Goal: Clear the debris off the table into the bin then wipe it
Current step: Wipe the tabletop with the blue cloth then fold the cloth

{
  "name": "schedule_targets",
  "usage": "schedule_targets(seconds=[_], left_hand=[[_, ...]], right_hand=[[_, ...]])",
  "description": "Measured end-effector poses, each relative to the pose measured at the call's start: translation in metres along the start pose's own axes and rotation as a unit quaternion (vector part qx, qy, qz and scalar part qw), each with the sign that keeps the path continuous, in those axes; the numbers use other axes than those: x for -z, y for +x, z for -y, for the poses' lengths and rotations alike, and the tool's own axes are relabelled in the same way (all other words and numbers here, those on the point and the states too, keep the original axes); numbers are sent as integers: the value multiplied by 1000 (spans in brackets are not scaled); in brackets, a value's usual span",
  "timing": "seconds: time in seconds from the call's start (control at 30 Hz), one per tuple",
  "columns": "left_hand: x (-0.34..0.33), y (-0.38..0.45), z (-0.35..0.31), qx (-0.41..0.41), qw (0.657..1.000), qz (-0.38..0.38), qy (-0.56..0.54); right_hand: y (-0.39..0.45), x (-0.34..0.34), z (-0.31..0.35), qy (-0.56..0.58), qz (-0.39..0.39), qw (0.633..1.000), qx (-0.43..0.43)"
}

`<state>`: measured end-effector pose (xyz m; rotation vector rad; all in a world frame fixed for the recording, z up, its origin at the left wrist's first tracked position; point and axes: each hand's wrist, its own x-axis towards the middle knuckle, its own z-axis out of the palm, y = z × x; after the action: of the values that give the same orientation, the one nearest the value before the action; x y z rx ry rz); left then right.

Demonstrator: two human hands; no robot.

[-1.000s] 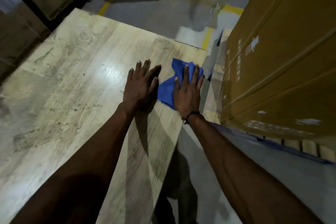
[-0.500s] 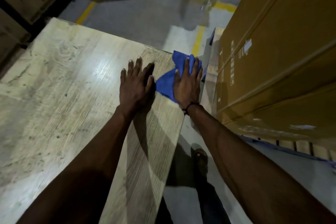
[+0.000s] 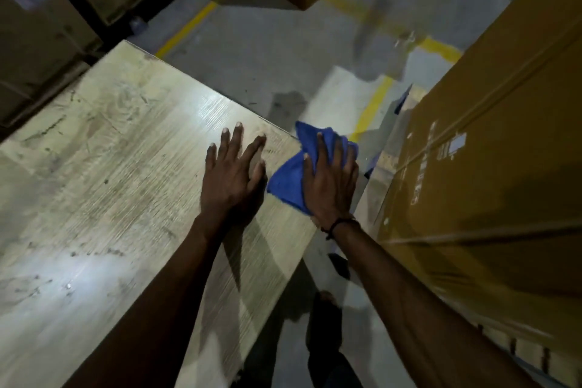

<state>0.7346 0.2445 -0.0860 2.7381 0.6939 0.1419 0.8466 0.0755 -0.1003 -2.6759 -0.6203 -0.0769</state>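
Wiping under way — my right hand point(image 3: 330, 179) presses flat, fingers straight, on the blue cloth point(image 3: 288, 181) at the table point(image 3: 110, 167)'s far-right corner, left hand point(image 3: 234, 179) flat beside it, empty — next, I judge, sweep leftward.

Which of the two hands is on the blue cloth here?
The right hand, the one with the dark wrist band, lies flat on the blue cloth at the table corner. The left hand rests on bare wood beside it.
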Motion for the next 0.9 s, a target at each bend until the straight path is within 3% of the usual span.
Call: schedule_targets(seconds=[0.1,0.17,0.43,0.67,0.9], left_hand=[[0,4,2,52,998,-29,-10],[3,5,6,99,994,-39,-18],[27,10,69,204,976,-75,2],[44,37,111,231,969,-86,-6],[58,73,166,266,959,-101,10]], right_hand=[[26,6,15,-36,76,986,142],[35,2,34,-54,89,978,182],[72,-29,110,-70,113,965,226],[58,-13,74,-105,106,956,255],[117,-73,186,-68,104,951,283]])
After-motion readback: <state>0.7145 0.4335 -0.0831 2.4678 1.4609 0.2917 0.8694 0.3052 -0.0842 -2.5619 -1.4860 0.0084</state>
